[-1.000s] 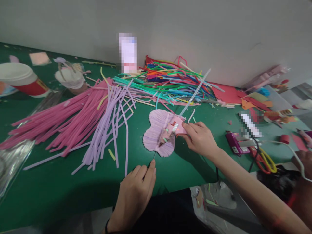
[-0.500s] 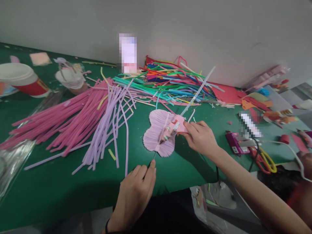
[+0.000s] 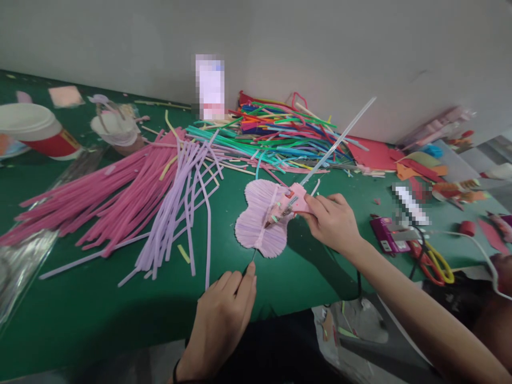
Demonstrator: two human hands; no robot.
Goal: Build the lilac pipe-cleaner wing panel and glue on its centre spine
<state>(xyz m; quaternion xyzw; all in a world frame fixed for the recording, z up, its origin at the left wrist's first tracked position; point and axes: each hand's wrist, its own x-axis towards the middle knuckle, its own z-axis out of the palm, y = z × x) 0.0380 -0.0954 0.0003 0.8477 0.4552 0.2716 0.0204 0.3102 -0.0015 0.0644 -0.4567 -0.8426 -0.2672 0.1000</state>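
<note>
A pale lilac, ridged petal-like piece (image 3: 250,226) with a lobed outline lies on the green table, a thin wire stem (image 3: 255,256) coming out of its lower end. My left hand (image 3: 227,304) is closed, pinching that stem between thumb and finger. Wrapped in my right hand (image 3: 334,221) is a pink hot glue gun (image 3: 294,198). Its nozzle points down and left over the middle seam of the lilac piece; whether the tip touches cannot be made out. From the gun's back a long clear glue stick (image 3: 340,140) sticks up to the right.
Pink pipe cleaners (image 3: 120,197) and lilac pipe cleaners (image 3: 176,202) lie left, a multicoloured heap (image 3: 288,133) behind. A lidded cup (image 3: 36,128) stands far left. Right are a purple box (image 3: 388,234), scissors (image 3: 438,264) and another person's arm (image 3: 498,325). A blurred-out screen (image 3: 210,88) stands by the wall.
The glue gun in my right hand has moved slightly up along the seam, and its glue stick has swung to the right. My left hand and the lilac piece stay put.
</note>
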